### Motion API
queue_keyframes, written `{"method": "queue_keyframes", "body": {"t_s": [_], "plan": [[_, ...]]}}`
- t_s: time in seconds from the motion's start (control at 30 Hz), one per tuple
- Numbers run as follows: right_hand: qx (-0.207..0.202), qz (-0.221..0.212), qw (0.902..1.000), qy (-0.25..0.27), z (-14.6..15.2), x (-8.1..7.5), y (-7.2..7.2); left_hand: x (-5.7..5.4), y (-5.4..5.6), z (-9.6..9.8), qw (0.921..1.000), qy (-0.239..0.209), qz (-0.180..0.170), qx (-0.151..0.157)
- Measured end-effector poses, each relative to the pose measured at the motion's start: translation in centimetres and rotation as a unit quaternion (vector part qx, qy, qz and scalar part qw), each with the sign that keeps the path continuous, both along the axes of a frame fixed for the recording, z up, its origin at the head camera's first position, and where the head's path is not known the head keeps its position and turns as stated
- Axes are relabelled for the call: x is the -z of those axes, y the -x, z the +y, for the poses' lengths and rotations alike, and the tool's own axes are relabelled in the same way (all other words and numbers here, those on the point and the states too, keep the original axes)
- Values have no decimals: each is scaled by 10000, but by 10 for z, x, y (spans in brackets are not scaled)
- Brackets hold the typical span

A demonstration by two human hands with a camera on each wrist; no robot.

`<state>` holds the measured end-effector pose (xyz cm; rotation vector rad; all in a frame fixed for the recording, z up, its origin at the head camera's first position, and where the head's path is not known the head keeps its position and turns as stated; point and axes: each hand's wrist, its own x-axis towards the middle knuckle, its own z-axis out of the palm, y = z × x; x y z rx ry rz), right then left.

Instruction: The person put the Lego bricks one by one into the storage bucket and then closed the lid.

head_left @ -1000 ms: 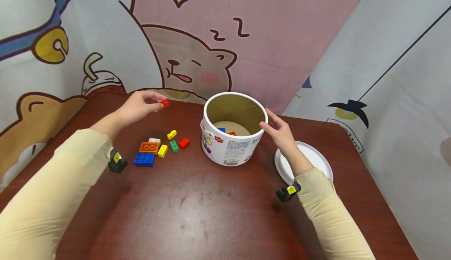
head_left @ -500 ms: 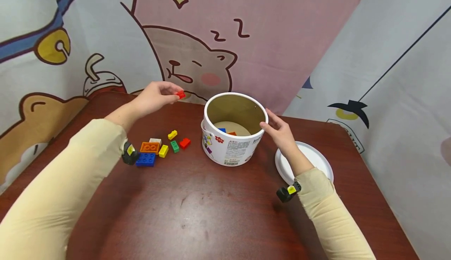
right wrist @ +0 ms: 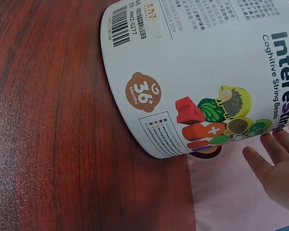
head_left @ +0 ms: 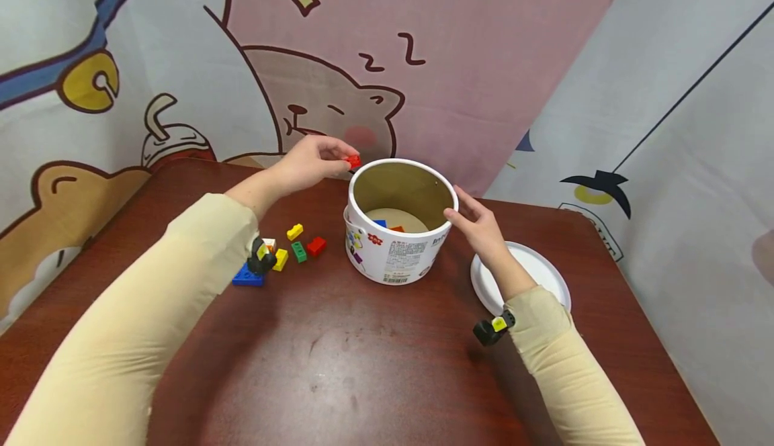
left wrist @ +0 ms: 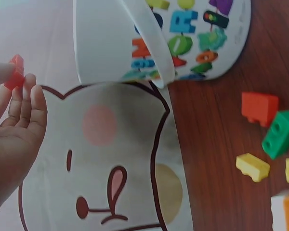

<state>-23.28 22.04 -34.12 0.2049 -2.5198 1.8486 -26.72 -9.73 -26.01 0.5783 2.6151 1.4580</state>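
At upper centre, I'm pinching the red block (head_left: pixel 353 161) with my left hand (head_left: pixel 305 162), just off the upper left of the bucket's (head_left: pixel 400 263) rim, my right hand (head_left: pixel 484 234) resting unclenched against its right side.

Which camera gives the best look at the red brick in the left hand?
The left wrist view: the red brick shows larger there, though the left hand partly covers it. The head view shows it small, near the white bucket; the right wrist view doesn't show it.
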Motion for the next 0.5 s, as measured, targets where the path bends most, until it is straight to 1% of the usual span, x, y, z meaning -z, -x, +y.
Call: {"method": "queue_keyframes", "body": {"t_s": [0.13, 0.27, 0.5], "plan": [[27, -5, 10000, -26, 0, 0, 0, -2, 1, 16, 9998, 6, 6, 196], [61, 12, 10000, -53, 1, 0, 0, -2, 2, 30, 9990, 143, 141, 411], [29, 32, 10000, -2, -1, 1, 1, 5, 3, 47, 9972, 425, 156, 597]]}}
